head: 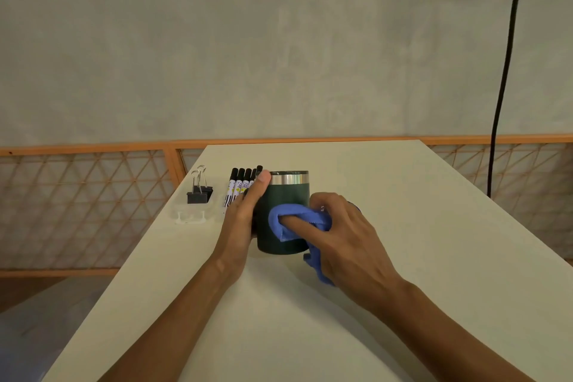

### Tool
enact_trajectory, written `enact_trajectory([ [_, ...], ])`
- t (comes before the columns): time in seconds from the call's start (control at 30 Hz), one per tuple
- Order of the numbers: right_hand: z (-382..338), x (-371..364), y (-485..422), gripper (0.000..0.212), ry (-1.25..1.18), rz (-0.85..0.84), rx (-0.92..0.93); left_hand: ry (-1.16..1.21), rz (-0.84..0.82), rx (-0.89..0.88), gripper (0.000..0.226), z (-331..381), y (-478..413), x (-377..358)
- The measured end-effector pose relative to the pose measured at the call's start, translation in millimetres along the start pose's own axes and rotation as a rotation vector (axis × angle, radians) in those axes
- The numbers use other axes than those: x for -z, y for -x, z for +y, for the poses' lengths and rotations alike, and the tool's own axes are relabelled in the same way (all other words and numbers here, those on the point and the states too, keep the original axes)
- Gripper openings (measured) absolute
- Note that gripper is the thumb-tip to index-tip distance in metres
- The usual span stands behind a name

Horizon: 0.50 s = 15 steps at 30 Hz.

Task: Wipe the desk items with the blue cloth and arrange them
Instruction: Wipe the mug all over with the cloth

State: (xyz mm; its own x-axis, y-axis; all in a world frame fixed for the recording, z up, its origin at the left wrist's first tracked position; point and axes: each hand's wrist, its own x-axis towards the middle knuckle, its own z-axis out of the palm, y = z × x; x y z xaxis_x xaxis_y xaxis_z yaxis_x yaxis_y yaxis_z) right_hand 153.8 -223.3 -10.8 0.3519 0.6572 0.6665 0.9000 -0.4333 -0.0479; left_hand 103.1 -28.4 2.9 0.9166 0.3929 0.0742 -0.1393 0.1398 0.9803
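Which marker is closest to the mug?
The rightmost marker, its cap just behind the thumb of the left hand beside the mug; the others lie farther left.

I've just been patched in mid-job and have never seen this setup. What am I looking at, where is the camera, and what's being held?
There is no machine here: a person works with two bare hands. The single picture comes from a wide-angle camera worn on their head, looking forward and down. On the pale desk stands a dark green mug with a metal rim. The left hand holds it from the side, while the right hand presses a blue cloth against its wall. Farther back on the left are a row of black-capped markers and black binder clips in a clear tray.
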Motion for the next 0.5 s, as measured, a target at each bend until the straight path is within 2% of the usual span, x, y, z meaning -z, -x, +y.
enact_trajectory([
  [0.07, -5, -1, 1, 0.073, 0.037, 0.034, 0.024, 0.003, 0.002, -0.005, 0.046, 2, 0, -1],
  [0.2, -17, -4, 9, 0.062, 0.074, -0.045, 0.138, 0.017, 0.042, -0.011, 0.038, 2, 1, 1],
  [0.3, -9, -8, 15, 0.061, 0.1, -0.035, 0.205, 0.022, 0.042, 0.0, 0.038, -1, 0, 2],
  [0.37, -6, -6, 13, 0.058, 0.013, -0.035, 0.078, 0.044, 0.046, 0.014, 0.047, 1, 0, 3],
  [0.43, -8, 13, 3, 0.028, -0.259, -0.04, -0.184, 0.071, 0.039, 0.05, 0.063, 1, -1, 4],
  [0.5, -9, 24, -3, 0.026, -0.492, -0.002, -0.404, 0.08, 0.048, 0.076, 0.072, 2, 1, 3],
])
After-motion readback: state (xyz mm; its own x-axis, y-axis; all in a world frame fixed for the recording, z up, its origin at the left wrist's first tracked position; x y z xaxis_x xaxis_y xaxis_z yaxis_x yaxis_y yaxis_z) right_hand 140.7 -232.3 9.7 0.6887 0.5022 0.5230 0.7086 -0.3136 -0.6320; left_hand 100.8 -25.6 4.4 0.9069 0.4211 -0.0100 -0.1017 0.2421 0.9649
